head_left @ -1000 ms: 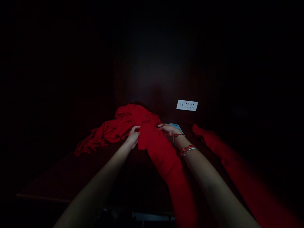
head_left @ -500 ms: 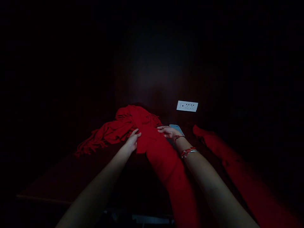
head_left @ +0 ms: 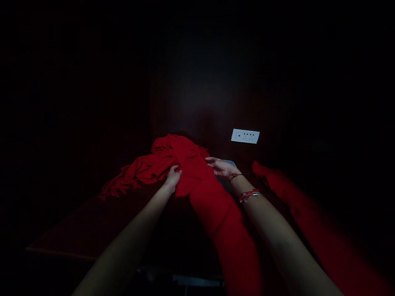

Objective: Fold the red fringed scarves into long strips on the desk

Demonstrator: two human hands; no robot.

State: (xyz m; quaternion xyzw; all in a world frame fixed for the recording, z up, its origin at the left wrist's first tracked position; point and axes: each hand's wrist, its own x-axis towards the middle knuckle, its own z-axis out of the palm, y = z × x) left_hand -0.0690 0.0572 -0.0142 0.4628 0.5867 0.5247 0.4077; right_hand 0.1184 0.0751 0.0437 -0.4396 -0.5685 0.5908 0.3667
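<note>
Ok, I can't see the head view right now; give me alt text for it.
Two bare hands, left and right, are at either side of a red fringed cloth on a dark table. Partly behind the right wrist lies a flat, light-blue-faced object; a white socket plate is beyond, another red cloth at right.

Right grip (head_left: pixel 219 166) now hides more of the phone (head_left: pixel 230 163)

In the middle of the frame, the left hand (head_left: pixel 173 179) is gripping the near edge of a fringed red scarf (head_left: pixel 216 205), while the right hand (head_left: pixel 219 165) is touching its opposite side, partly covering a phone (head_left: pixel 230 163). A second red cloth (head_left: pixel 296 201) is stretching toward the lower right, below a white socket plate (head_left: pixel 245 136).
</note>
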